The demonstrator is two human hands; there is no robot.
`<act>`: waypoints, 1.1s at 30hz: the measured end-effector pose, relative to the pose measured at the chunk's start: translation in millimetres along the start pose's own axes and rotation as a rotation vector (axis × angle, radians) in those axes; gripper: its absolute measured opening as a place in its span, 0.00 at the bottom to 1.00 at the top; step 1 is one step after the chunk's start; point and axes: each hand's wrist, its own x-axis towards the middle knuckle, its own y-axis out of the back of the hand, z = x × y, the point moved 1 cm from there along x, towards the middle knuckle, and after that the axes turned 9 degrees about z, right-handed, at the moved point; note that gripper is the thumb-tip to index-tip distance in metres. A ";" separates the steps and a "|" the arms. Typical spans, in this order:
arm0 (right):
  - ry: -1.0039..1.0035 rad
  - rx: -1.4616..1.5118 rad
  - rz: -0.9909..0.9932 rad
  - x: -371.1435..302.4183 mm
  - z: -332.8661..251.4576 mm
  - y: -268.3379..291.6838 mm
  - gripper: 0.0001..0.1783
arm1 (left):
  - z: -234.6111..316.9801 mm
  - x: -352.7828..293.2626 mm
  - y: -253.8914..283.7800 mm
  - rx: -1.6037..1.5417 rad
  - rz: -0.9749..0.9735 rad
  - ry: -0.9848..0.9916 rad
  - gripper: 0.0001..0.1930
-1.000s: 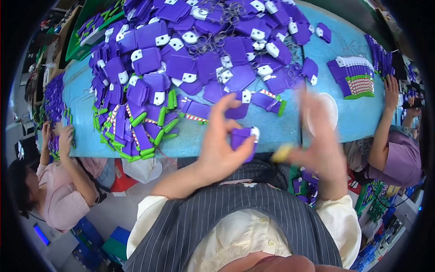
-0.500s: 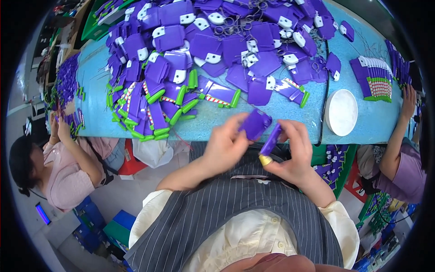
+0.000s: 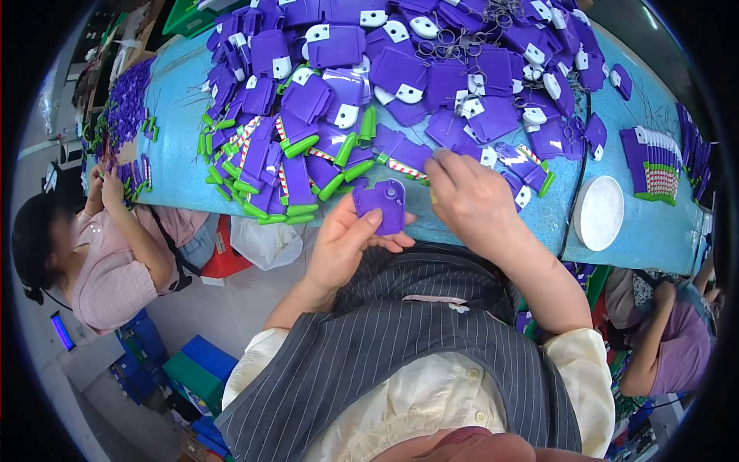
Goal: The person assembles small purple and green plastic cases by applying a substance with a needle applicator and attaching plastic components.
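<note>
The left hand (image 3: 340,240) is clamping a flat purple plastic plate (image 3: 392,203). Apart, the right hand (image 3: 471,196) is extending over the blue tabletop (image 3: 185,173), its grip indiscernible.

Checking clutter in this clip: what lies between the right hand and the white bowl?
Head view: purple pieces, a stretch of blue tabletop, then a black cable beside the bowl.

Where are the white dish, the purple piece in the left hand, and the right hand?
White dish (image 3: 600,212): head view, middle of its interior.
Purple piece (image 3: 391,219): head view, its flat face.
Right hand (image 3: 473,198): head view, back of the hand.
</note>
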 end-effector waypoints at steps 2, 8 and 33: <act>-0.049 0.084 0.192 -6.9 3.9 6.7 0.23 | -3.9 1.6 1.5 0.019 0.046 -0.020 0.15; -0.793 0.720 0.357 -65.5 7.6 23.3 0.13 | -3.1 10.4 -28.0 -0.032 -0.021 -0.156 0.14; -0.917 1.285 0.491 -76.3 3.4 26.4 0.11 | -8.7 0.2 -21.1 0.813 0.136 -0.688 0.08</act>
